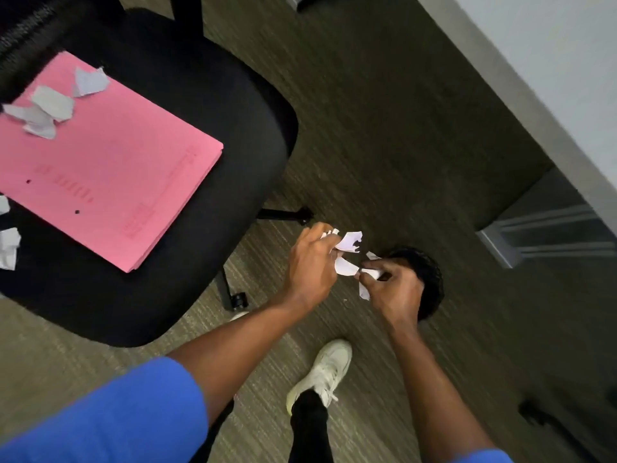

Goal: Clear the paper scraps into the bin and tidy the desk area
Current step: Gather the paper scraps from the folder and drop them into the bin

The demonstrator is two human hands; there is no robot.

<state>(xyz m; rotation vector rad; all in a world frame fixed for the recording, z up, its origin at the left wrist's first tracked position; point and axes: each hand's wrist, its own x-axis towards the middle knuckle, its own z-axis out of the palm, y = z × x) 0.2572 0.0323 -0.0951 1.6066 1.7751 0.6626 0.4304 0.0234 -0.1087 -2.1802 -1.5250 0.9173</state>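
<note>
My left hand [312,262] and my right hand [394,289] are held together low over the carpet, each closed on torn white paper scraps [347,243]. Right behind my right hand stands a small round black bin [430,279], mostly hidden by that hand. More grey-white scraps [55,106] lie on a pink folder [110,168] resting on the black office chair seat [233,105] at the left. A few further scraps [8,247] lie at the seat's left edge.
The grey desk edge [547,105] runs across the upper right, with a metal desk leg [500,242] below it. Chair legs and a castor [238,300] stick out under the seat. My white shoe [324,372] stands on the striped carpet.
</note>
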